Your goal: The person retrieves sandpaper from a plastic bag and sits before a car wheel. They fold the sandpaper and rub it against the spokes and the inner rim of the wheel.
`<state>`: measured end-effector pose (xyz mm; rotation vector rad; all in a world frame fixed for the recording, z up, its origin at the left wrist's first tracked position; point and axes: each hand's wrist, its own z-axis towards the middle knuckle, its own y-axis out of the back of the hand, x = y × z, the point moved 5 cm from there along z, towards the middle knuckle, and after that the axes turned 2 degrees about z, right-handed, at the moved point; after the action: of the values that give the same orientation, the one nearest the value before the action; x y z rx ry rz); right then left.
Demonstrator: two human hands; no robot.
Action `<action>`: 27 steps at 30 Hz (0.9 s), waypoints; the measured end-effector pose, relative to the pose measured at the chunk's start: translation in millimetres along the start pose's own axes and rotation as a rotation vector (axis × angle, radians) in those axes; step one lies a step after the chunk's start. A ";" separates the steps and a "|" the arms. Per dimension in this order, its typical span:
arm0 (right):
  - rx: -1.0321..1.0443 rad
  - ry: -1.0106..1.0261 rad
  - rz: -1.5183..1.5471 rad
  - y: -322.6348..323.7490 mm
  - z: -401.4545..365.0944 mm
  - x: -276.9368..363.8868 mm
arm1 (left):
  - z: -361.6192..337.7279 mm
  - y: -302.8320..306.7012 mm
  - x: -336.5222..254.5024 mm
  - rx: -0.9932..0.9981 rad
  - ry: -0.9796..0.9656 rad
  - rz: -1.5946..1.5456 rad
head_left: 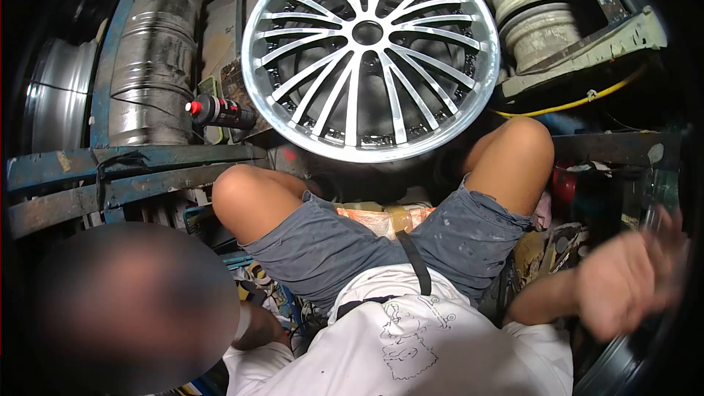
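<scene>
Hands off the silver, many-spoked metal wheel [369,49]: apparently a pause; handling needs reaching. Blurred right hand [622,286], obscured left hand: cannot tell grips

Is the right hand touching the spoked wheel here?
Apart. The head view shows the right hand at lower right, the spoked wheel at the top, and a plain gap between.

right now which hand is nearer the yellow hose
Right: the right hand is below the yellow hose in view, apart from it; the left arm is on the opposite side, its hand blurred out.
</scene>
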<state>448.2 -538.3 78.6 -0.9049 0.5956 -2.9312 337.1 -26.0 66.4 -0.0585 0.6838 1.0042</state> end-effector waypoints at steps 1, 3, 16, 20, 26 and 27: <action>-0.003 0.260 -0.185 0.4 7.1 28.2 | 10.6 9.9 -25.5 -0.029 -0.201 -0.031; 0.063 0.695 -0.267 -70.0 -5.3 42.5 | 32.3 12.2 -71.6 -0.090 -0.506 -0.012; 0.034 0.692 0.595 -138.1 -63.3 23.1 | 20.8 -56.2 -90.1 -0.070 -0.601 -0.528; 0.019 0.694 0.712 -151.0 -59.9 21.6 | 29.9 -51.1 -98.8 -0.109 -0.606 -0.318; 0.112 0.598 0.563 -147.8 -62.4 16.9 | 30.5 -49.5 -66.3 -0.171 -0.460 -0.539; 0.051 0.443 0.677 -133.2 -69.6 3.0 | 25.2 -53.3 -48.4 -0.138 -0.304 -0.650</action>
<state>420.3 -390.6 75.7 -0.0030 0.6662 -2.4807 375.0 -83.3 99.4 -0.2291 0.2788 0.4160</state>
